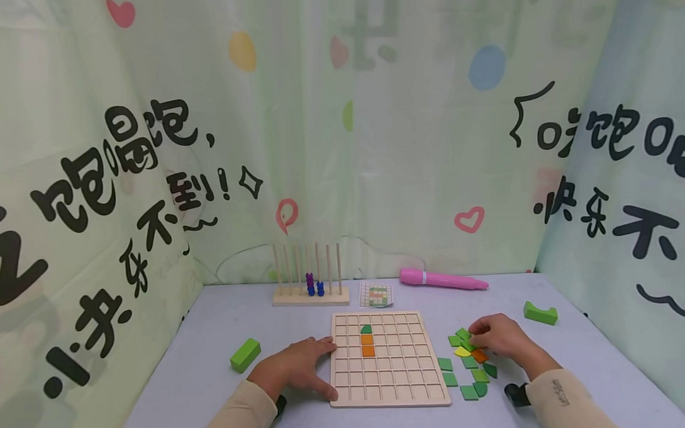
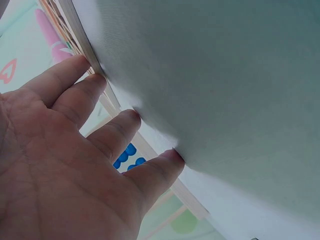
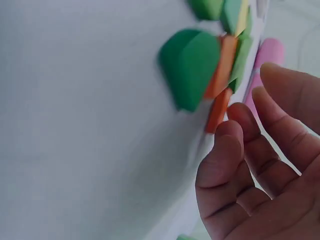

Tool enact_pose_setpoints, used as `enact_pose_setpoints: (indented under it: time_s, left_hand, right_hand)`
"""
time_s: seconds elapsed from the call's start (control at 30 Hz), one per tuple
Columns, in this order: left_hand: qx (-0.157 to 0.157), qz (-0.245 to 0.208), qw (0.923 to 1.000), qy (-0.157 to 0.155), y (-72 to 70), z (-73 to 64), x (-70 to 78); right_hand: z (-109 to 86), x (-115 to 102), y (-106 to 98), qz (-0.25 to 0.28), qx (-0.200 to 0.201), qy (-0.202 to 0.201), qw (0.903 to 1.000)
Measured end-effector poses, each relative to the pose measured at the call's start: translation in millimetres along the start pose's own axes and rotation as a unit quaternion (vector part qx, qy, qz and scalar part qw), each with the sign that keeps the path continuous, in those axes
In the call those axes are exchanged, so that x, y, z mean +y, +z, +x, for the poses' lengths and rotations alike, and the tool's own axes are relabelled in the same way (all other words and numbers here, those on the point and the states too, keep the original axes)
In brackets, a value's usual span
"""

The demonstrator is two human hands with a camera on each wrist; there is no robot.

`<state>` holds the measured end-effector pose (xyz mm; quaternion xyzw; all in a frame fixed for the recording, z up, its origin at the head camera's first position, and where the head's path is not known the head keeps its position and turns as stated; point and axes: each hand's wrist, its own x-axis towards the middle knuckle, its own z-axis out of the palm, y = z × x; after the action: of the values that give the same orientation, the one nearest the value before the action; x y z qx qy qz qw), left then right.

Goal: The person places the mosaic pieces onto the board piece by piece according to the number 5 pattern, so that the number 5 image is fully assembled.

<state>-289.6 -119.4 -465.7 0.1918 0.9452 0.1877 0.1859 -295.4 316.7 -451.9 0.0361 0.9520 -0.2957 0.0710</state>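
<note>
My left hand (image 1: 299, 365) rests along the left edge of a wooden grid board (image 1: 405, 382), fingers spread. In the left wrist view, its fingertips (image 2: 131, 117) touch the table beside the board's rim. On the grid stand a green rounded tile (image 1: 366, 329) and two orange square tiles (image 1: 368, 345) in one column. My right hand (image 1: 502, 337) is at the loose tiles right of the board, thumb and index finger close together. An orange tile (image 3: 218, 111) shows right beside those fingertips in the right wrist view. Whether they pinch any tile is unclear.
Several green tiles (image 1: 469, 392) and a yellow tile (image 1: 462, 352) lie beside the board. Green blocks (image 1: 245, 355) sit at both sides. A peg stand with beads (image 1: 311, 297), a pattern card (image 1: 376, 295) and a pink pen-shaped thing (image 1: 443, 280) are at the back.
</note>
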Motion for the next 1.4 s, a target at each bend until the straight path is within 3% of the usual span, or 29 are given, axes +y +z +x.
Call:
enact_pose_setpoints:
  time_s: [0.2,0.7,1.4]
  left_hand:
    - [-0.002,0.0,1.0,0.004,-0.7,-0.7,1.0]
    - [-0.004,0.005,1.0,0.004,-1.8,-2.3,0.6]
    - [-0.002,0.0,1.0,0.004,-0.2,-0.1,-1.3]
  right_hand:
    - [1.9,11,-1,-0.012,0.006,0.005,0.9999]
    - [0.6,13,4,-0.054,0.007,-0.007,0.9985]
    - [-3.2,5,-4,-0.035,0.018,-0.016,0.9991]
